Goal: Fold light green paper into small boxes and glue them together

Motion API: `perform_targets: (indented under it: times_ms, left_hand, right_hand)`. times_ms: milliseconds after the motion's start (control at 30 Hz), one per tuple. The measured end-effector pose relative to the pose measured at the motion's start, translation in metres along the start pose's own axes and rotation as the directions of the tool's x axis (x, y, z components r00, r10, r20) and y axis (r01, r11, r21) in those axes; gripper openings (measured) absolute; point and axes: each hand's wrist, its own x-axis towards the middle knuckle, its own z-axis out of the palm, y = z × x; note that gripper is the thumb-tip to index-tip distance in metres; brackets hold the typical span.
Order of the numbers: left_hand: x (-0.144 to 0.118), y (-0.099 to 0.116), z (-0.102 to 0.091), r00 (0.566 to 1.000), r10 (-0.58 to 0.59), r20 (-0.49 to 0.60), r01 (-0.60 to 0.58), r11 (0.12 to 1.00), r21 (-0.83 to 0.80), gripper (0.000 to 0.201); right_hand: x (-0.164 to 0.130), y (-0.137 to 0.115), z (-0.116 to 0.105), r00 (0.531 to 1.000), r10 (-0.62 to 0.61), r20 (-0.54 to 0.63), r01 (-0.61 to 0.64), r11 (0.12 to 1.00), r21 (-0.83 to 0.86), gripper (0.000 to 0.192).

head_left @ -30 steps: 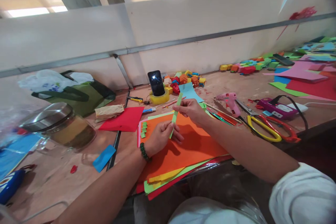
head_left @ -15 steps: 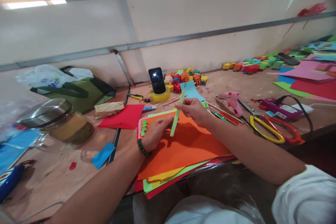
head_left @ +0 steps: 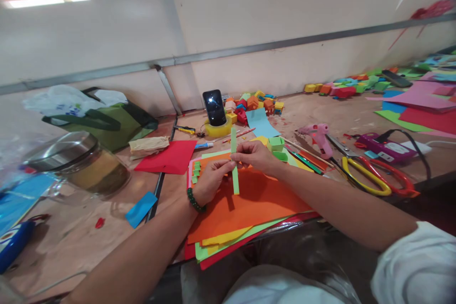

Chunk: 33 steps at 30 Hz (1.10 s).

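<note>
One pale green strip (head_left: 235, 185) is pinched near its middle by the left hand (head_left: 212, 180) and the right hand (head_left: 259, 157) together; neither is clearly nearer. Its long axis runs from near to far, one end beyond the grip, one before it. Beneath the grip I see an orange sheet (head_left: 252, 209); leftward, small green pieces (head_left: 196, 172).

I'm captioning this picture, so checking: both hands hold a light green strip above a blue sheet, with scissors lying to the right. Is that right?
Not the colour: the head view shows an orange sheet. Both hands do hold the light green strip above it, with scissors to the right.
</note>
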Motion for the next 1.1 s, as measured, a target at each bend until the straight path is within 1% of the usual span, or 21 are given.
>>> perform_targets:
  times_ms: [67, 167, 300, 367, 533, 633, 733, 867, 967, 1100]
  left_hand:
    - [-0.0007, 0.0, 0.0008, 1.0, 0.018, 0.006, -0.018, 1.0, -0.003, 0.039]
    - [-0.0019, -0.0003, 0.0027, 0.999, 0.047, 0.007, -0.047, 0.999, -0.021, 0.038]
    - [-0.0027, 0.0006, 0.0046, 0.995, 0.09, -0.046, -0.091, 0.996, -0.011, 0.036]
    - [-0.0028, 0.0014, 0.0046, 0.992, 0.101, -0.072, -0.102, 0.995, -0.008, 0.035]
    - [-0.0034, 0.0046, 0.0041, 0.988, 0.121, -0.096, -0.124, 0.992, -0.027, 0.031]
    - [-0.0039, 0.0054, 0.0048, 0.989, 0.093, -0.112, -0.102, 0.992, -0.072, 0.031]
    - [-0.0041, 0.0046, 0.0063, 0.992, 0.046, -0.119, -0.061, 0.99, -0.13, 0.033]
    - [-0.0045, 0.0051, 0.0079, 0.994, 0.002, -0.111, -0.017, 0.991, -0.135, 0.037]
    - [-0.005, 0.0071, 0.008, 0.992, 0.005, -0.123, -0.02, 0.992, -0.122, 0.036]
    - [-0.0055, 0.0093, 0.0082, 0.988, 0.022, -0.154, -0.038, 0.994, -0.102, 0.032]
  right_hand:
    - [0.0005, 0.0, -0.0005, 1.0, 0.028, 0.001, -0.028, 0.999, 0.022, 0.039]
    - [0.001, -0.0011, -0.0018, 0.998, 0.04, -0.049, -0.04, 0.999, 0.016, 0.039]
    - [0.0019, -0.001, -0.0018, 0.992, 0.007, -0.126, -0.011, 1.0, -0.028, 0.039]
    - [0.0022, 0.0002, -0.0013, 0.99, -0.013, -0.141, 0.006, 0.999, -0.053, 0.038]
    - [0.0001, 0.0013, 0.0006, 0.994, -0.076, -0.083, 0.065, 0.99, -0.128, 0.036]
    - [-0.0017, -0.0009, 0.0019, 0.986, -0.135, -0.101, 0.12, 0.983, -0.141, 0.035]
    - [-0.0017, -0.0016, 0.0029, 0.979, -0.157, -0.133, 0.141, 0.982, -0.128, 0.033]
    - [-0.0008, 0.0026, 0.0042, 0.972, -0.182, -0.151, 0.17, 0.981, -0.088, 0.03]
    - [-0.0011, 0.006, 0.0048, 0.972, -0.201, -0.124, 0.192, 0.978, -0.084, 0.027]
    - [-0.0026, 0.0065, 0.0043, 0.974, -0.22, -0.059, 0.214, 0.973, -0.087, 0.022]
